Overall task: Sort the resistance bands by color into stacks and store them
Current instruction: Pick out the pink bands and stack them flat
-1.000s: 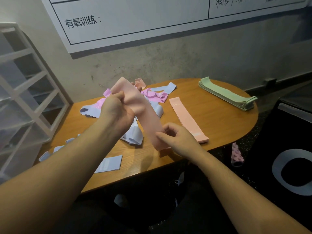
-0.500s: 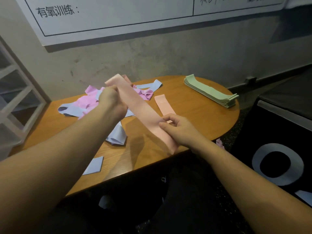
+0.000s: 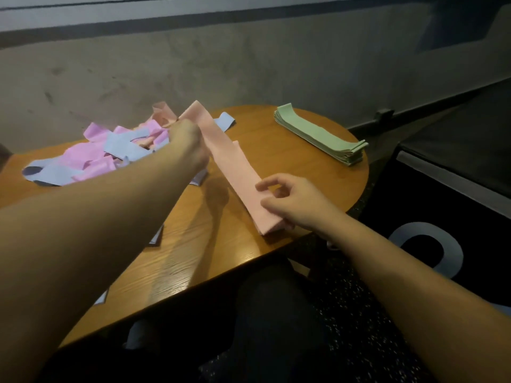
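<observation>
My left hand [image 3: 190, 145] grips the far end of a peach resistance band [image 3: 235, 172] above the round wooden table [image 3: 290, 164]. My right hand [image 3: 293, 201] holds its near end, thumb on top, index finger lifted. The band slopes down onto the peach stack [image 3: 264, 230] near the table's front edge, covering most of it. A neat stack of green bands [image 3: 318, 134] lies at the back right. Behind my left arm is a loose pile of pink, purple and blue bands [image 3: 94, 158].
Single blue bands [image 3: 156, 239] lie near the front left edge, partly hidden by my left arm. A black box with a grey ring [image 3: 431, 244] stands close to the table's right side. A grey wall runs right behind the table.
Both hands have carried the peach band to the right and lowered it onto the peach stack. My right index finger has lifted. The view has swung to the right and down.
</observation>
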